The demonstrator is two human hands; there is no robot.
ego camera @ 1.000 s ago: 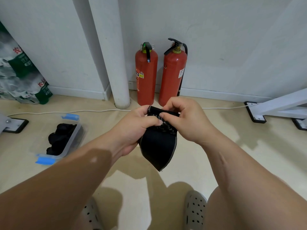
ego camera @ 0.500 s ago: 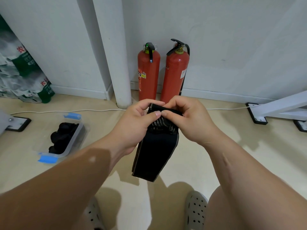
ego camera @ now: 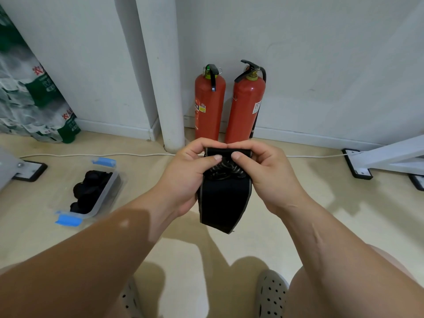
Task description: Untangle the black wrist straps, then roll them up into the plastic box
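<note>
Black strap (ego camera: 223, 200) hanging, top rolled; plastic box (ego camera: 107, 191) holding rolled straps (ego camera: 88, 191).

Pretty even, soft indoor light, bright enough, nothing blown out. Fuzzy shadows of the arms pool on the floor (ego camera: 344, 226) right under them, and the left forearm (ego camera: 96, 253) is mostly in shade with one tiny bright spot. There's a small shiny highlight on the right fire extinguisher (ego camera: 246, 106). Fisheye bends the white pipe (ego camera: 169, 88). The black strap (ego camera: 223, 203) is crisp, while the bottle packs (ego camera: 34, 99) at the left edge go smeary.
</note>
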